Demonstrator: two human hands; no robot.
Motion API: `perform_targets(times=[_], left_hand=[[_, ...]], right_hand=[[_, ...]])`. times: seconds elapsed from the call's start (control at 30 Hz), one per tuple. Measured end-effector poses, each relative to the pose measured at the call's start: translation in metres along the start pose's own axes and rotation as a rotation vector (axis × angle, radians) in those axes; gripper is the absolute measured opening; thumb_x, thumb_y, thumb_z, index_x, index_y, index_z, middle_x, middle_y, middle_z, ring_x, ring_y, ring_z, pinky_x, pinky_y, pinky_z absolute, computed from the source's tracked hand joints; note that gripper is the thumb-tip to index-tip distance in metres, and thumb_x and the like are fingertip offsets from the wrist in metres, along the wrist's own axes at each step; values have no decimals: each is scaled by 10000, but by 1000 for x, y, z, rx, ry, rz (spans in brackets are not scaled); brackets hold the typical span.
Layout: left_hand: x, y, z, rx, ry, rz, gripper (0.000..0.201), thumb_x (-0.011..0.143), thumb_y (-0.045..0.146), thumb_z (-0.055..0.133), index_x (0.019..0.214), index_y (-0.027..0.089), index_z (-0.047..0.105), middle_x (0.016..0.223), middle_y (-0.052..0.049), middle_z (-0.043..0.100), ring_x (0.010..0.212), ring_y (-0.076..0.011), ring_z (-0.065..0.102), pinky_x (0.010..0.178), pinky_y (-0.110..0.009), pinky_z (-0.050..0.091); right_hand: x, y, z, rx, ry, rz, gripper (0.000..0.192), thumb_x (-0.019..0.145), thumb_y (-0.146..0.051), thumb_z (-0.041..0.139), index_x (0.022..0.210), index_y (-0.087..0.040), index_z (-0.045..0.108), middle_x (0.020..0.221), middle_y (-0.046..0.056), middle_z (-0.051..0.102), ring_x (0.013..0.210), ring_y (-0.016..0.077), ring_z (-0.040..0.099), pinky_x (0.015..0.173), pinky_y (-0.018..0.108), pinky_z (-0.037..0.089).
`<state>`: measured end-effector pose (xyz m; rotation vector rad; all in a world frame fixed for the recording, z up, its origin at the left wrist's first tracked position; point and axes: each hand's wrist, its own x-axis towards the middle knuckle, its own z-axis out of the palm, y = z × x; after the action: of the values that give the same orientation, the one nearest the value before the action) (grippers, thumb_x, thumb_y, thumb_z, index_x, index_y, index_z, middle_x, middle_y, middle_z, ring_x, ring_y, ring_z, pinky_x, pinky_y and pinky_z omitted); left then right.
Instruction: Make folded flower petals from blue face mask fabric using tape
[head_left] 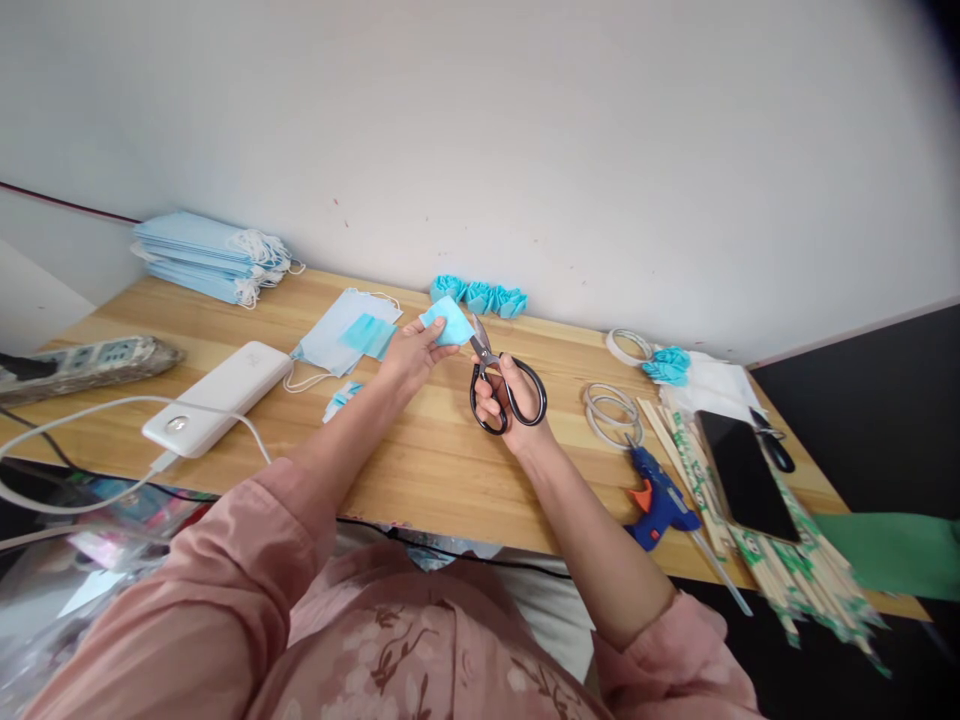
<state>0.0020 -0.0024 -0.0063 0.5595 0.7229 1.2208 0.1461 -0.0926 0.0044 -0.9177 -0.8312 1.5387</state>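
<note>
Head view: left hand (411, 352) pinches a folded blue mask piece (448, 326) above the table's (420, 450) far edge; right hand (504, 392), fingers through the loops, holds black scissors (499, 385), blades angled up-left, tips just beside the piece's right edge.

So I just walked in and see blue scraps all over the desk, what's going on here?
A person at a wooden desk is cutting blue mask material. The left hand pinches a folded blue piece, and the right hand works black scissors with the blades at the piece's edge. A stack of masks sits at the back left, loose masks lie by the left hand, and finished blue rosettes line the wall. A glue gun, sticks and a phone lie to the right.
</note>
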Motion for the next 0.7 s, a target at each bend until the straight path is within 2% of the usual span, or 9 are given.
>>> perform_targets(times=[0.27, 0.5, 0.7], left_hand=[[-5, 3, 4, 44, -14, 11, 74, 897, 114, 627, 885, 100, 698, 802, -44, 746, 641, -83, 667, 650, -178, 565], [-3, 1, 1, 24, 7, -4, 53, 858, 132, 689, 903, 105, 698, 848, -57, 753, 672, -84, 681, 752, -204, 589], [0, 0, -2, 37, -11, 18, 53, 886, 124, 647, 876, 103, 694, 812, -48, 747, 652, -84, 676, 756, -223, 594]], right_hand=[[2, 0, 0, 1, 3, 40, 537, 699, -617, 751, 981, -169, 656, 546, -95, 481, 380, 20, 342, 371, 162, 392], [4, 2, -2, -33, 13, 32, 525, 731, -625, 723, 981, -168, 655, 545, -101, 458, 371, 20, 345, 375, 167, 415], [6, 4, -3, -30, 13, 34, 516, 729, -602, 734, 984, -158, 668, 541, -97, 461, 365, 19, 342, 365, 170, 423]])
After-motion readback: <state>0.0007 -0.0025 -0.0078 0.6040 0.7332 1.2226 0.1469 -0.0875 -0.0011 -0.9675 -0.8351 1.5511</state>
